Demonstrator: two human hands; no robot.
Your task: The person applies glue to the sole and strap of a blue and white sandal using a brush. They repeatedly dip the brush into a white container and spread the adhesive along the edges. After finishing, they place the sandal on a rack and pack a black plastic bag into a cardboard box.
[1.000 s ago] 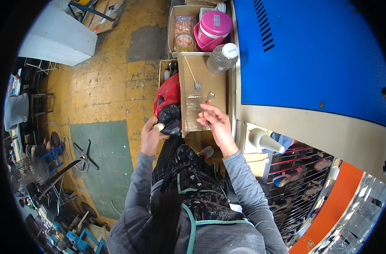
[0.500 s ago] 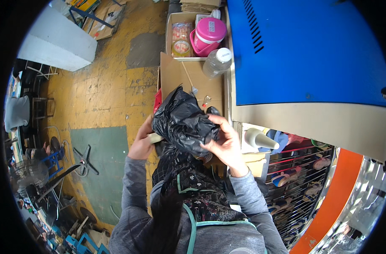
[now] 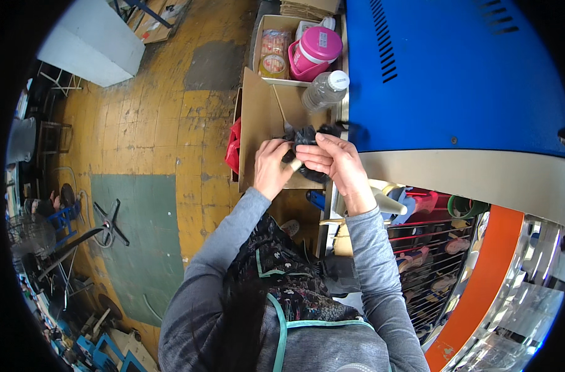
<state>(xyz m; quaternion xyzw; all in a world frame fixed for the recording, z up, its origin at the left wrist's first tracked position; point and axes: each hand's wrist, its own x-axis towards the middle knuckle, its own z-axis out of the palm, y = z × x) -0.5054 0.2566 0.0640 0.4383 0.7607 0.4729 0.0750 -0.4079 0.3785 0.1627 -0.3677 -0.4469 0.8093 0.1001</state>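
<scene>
A crumpled black plastic bag (image 3: 305, 135) is bunched between and behind my hands, over the cardboard by the blue machine. My left hand (image 3: 273, 166) grips its near left side with curled fingers; a pale covering wraps one digit. On the right, my right hand (image 3: 339, 162) has its fingers bent together against the bag. Much of the bag is hidden by the hands. A thin stick (image 3: 278, 104) lies on the cardboard (image 3: 257, 118) just beyond them. Right of the stick, a clear plastic bottle with a white cap (image 3: 324, 92) stands close to the bag.
Farther off, a box (image 3: 257, 46) holds a pink jug (image 3: 316, 53) and tape rolls (image 3: 273, 65). The blue machine (image 3: 443, 80) bounds the right side. Below it, a wire rack (image 3: 431, 266) carries shoes. Red plastic (image 3: 233, 149) hangs at the left edge. A chair base (image 3: 110, 226) lies on the floor.
Both hands have moved forward and closer together, taking the bag away from my body and over the cardboard. The bag now looks much more compressed and hidden.
</scene>
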